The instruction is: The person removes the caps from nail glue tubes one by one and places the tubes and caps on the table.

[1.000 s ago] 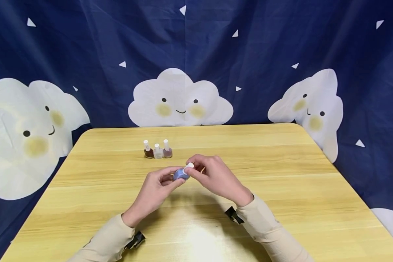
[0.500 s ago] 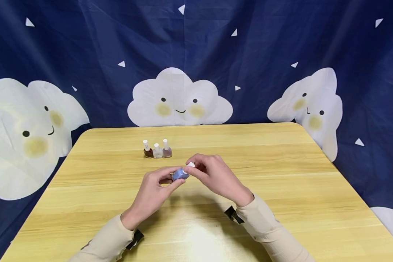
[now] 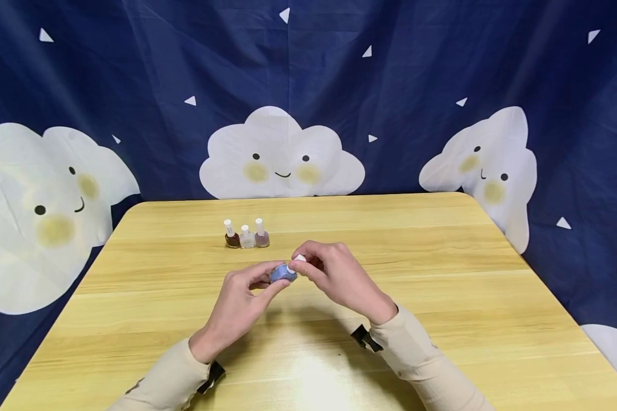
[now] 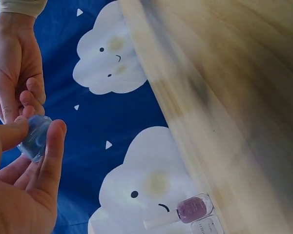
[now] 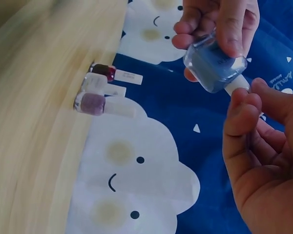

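Observation:
Above the middle of the table, a blue nail polish bottle [image 3: 283, 273] with a white cap [image 3: 300, 258] is held tilted between both hands. My left hand [image 3: 239, 305] grips the glass body between thumb and fingers. The thumb and fingers of my right hand [image 3: 336, 279] pinch the cap, which the right wrist view shows against the bottle's neck. Blue polish [image 5: 212, 66] shows through the clear glass there. Part of the cap is covered by the right fingers.
Toward the back stand three more nail polish bottles side by side: a dark red one [image 3: 232, 240], a clear one [image 3: 247, 240] and a mauve one [image 3: 262, 239], all white-capped. Behind the wooden table [image 3: 416, 240] hangs a dark blue cloth [image 3: 329, 74] with clouds.
Over the last second my right fingers shift slightly on the cap, covering more of it. The blue bottle turns a little in my left hand; both hands stay in nearly the same place.

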Motion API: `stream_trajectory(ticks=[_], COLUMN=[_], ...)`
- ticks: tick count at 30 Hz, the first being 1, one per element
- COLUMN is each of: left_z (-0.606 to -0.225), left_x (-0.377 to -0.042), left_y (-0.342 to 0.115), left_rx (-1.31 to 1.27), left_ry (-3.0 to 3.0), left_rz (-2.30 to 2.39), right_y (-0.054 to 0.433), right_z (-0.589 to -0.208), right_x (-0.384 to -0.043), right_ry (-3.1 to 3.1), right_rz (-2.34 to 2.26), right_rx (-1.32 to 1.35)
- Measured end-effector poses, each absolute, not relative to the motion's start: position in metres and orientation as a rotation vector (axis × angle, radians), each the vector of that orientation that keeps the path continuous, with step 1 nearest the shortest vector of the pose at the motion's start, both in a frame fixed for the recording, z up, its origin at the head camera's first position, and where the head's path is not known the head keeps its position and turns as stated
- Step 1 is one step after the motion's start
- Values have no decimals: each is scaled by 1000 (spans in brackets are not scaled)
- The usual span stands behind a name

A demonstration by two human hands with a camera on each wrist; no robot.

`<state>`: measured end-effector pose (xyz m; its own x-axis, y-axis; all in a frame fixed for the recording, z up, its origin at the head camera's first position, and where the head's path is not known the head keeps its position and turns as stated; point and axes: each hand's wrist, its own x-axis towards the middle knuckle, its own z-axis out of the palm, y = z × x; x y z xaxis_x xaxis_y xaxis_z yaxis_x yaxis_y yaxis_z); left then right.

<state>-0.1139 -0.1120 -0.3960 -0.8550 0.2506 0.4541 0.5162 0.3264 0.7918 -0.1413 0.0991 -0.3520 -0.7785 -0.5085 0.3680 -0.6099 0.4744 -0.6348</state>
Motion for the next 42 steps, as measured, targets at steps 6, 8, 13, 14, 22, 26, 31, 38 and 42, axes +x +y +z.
stream_trajectory(ticks=[6,8,13,14,22,26,31,38,42], left_z=[-396,-396,-395,-395,-393,-392,-393,-392,-391], left_x=[-114,-114,-113,-113,-113,-112,-112,-111,-110], left_y=[-114,-114,-115,-115,-116,-117,-117,-116,-115], left_rx=[-742,-755,-765,-766,-759,-742,-721,-684,-692], left_ry=[-2304,-2296,-2297,-2298,-2326,-2360,-2392,-2404,-2387], left_rz=[-1561,-1568,-1610,-1621,-1710,-1740,-1775,-1810,-1793], right_y=[98,98,99,99,101,102,105,109,109], right_z=[-355,-355,-355,-354,-351,-348,-345,-343,-342], right_x=[-142,-142,-142,-142,-140,-139,-139,-141,-141], right_ry=[-2526,-2519,-2512,-2511,-2519,-2534,-2559,-2612,-2635], right_rz=[1198,1193,1186,1188,1208,1204,1197,1192,1183], right_rx=[1026,1035,1050,1054,1087,1101,1129,1104,1073])
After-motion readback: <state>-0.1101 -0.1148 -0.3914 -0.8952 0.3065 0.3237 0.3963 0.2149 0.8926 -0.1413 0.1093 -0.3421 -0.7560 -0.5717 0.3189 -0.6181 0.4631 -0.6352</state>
